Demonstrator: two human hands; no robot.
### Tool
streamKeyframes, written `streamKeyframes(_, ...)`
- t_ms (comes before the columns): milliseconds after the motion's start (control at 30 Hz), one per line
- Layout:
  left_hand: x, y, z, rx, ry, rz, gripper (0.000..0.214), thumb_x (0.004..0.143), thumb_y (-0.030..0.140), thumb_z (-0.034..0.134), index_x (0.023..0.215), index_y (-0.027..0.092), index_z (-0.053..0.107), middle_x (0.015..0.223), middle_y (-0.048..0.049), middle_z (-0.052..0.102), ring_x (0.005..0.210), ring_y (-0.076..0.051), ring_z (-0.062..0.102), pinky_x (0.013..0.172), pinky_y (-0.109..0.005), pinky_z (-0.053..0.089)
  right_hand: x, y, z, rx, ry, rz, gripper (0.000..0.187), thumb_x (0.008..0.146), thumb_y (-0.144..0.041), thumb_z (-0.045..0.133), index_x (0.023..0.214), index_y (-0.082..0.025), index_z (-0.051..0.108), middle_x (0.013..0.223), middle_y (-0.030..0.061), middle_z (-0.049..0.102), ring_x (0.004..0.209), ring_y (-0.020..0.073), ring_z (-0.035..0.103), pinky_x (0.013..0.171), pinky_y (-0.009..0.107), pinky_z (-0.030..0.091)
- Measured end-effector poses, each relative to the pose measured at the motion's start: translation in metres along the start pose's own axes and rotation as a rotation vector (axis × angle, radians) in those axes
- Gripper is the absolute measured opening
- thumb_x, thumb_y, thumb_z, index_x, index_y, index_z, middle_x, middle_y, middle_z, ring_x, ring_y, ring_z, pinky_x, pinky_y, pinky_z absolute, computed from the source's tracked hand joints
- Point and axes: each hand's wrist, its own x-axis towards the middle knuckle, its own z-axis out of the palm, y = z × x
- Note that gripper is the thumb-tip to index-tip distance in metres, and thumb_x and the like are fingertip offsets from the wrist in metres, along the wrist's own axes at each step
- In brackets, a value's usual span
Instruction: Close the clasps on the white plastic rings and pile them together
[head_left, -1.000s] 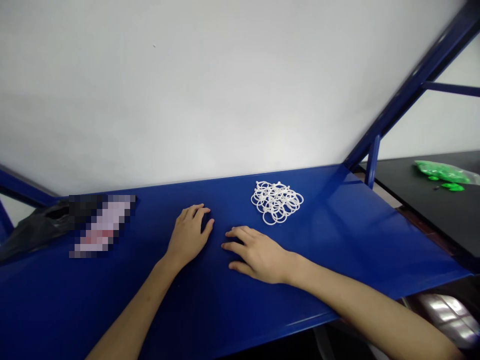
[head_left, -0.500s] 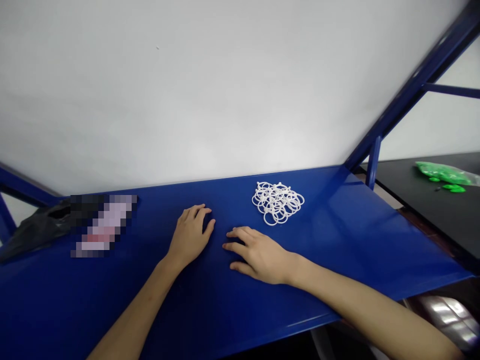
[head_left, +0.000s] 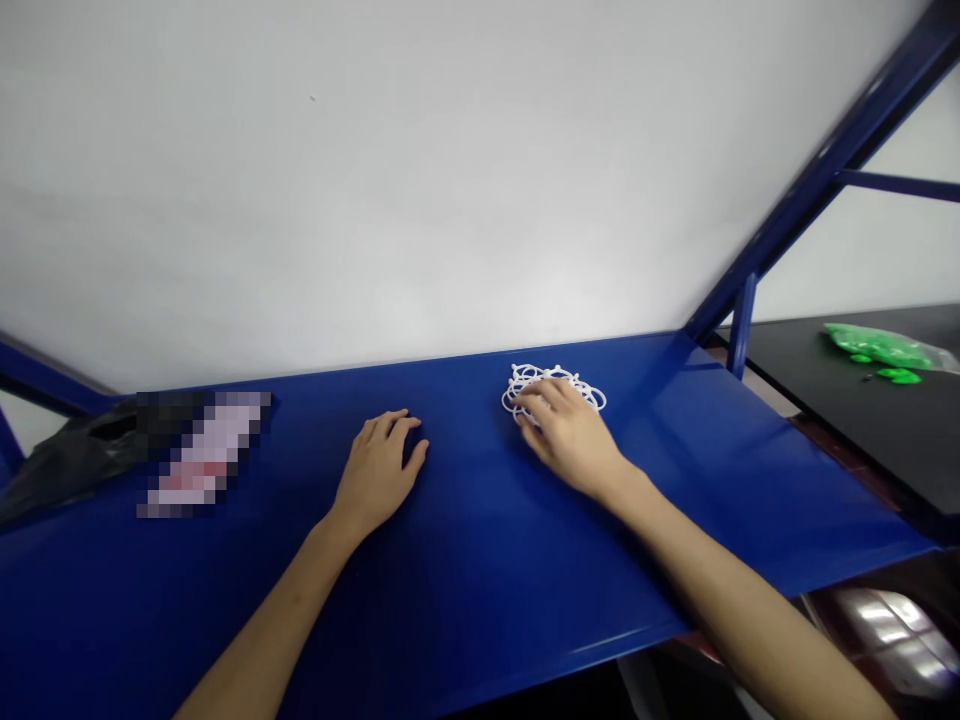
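Note:
A pile of thin white rings with small knobs (head_left: 525, 376) lies toward the back of the blue tabletop (head_left: 465, 590), right of centre. Over its near part is my right hand (head_left: 568, 430), fingers apart and bent a little downward; it hides much of the pile. Whether the fingertips touch the rings I cannot tell, and no ring shows in their grip. To the left, my left hand (head_left: 381, 470) rests palm down on the blue surface with its fingers spread, holding nothing.
At the far left lie a black plastic bag (head_left: 82, 455) and a blurred-out pinkish item (head_left: 214, 440). A white wall (head_left: 450, 180) rises behind the table. Blue frame bars (head_left: 795, 190) slope up at the right, beyond which a black table (head_left: 855, 410) carries a bag of green pieces (head_left: 881, 345).
My right hand has moved up and to the right, from the bare tabletop to over the white rings. My left hand has stayed in place.

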Motion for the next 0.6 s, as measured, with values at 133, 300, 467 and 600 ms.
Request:
streamKeyframes(133, 0.0, 0.0, -0.001, 0.004, -0.033, -0.017, 0.037, 0.096, 0.041, 0.046, 0.119, 0.018, 0.063, 0.135, -0.0129, 0.059, 0.132, -0.032, 0.048, 0.112, -0.054, 0.04, -0.002, 0.029, -0.008, -0.137, -0.065, 0.163, 0.028, 0.085, -0.01, 0.057, 0.11, -0.017, 0.068, 0.115, 0.0131, 0.066, 0.107, 0.0311, 0.054, 0.092, 0.047, 0.049)
streamKeyframes(300, 0.0, 0.001, -0.001, 0.015, -0.039, 0.003, 0.038, 0.096, 0.041, 0.045, 0.119, 0.018, 0.063, 0.135, -0.0139, 0.059, 0.132, -0.033, 0.048, 0.111, -0.055, 0.04, -0.004, 0.036, 0.001, -0.128, -0.097, 0.193, 0.016, 0.085, -0.015, 0.063, 0.098, -0.018, 0.071, 0.118, 0.0122, 0.065, 0.11, 0.0313, 0.053, 0.093, 0.047, 0.048)
streamKeyframes(467, -0.001, 0.0, -0.001, 0.024, -0.046, 0.004, 0.039, 0.096, 0.041, 0.045, 0.121, 0.018, 0.063, 0.137, -0.0142, 0.059, 0.133, -0.033, 0.048, 0.111, -0.056, 0.041, -0.003, 0.024, 0.015, -0.062, -0.014, 0.082, 0.009, 0.093, -0.019, 0.061, 0.093, -0.016, 0.069, 0.115, 0.0136, 0.063, 0.106, 0.0283, 0.054, 0.095, 0.044, 0.048)
streamKeyframes(600, -0.001, -0.003, 0.001, 0.04, -0.024, 0.026, 0.038, 0.096, 0.041, 0.046, 0.121, 0.018, 0.063, 0.137, -0.0142, 0.059, 0.133, -0.033, 0.048, 0.112, -0.057, 0.04, -0.003, 0.007, 0.023, 0.012, -0.047, 0.013, 0.015, 0.098, -0.022, 0.055, 0.098, -0.016, 0.068, 0.111, 0.013, 0.064, 0.102, 0.0263, 0.055, 0.092, 0.043, 0.049)
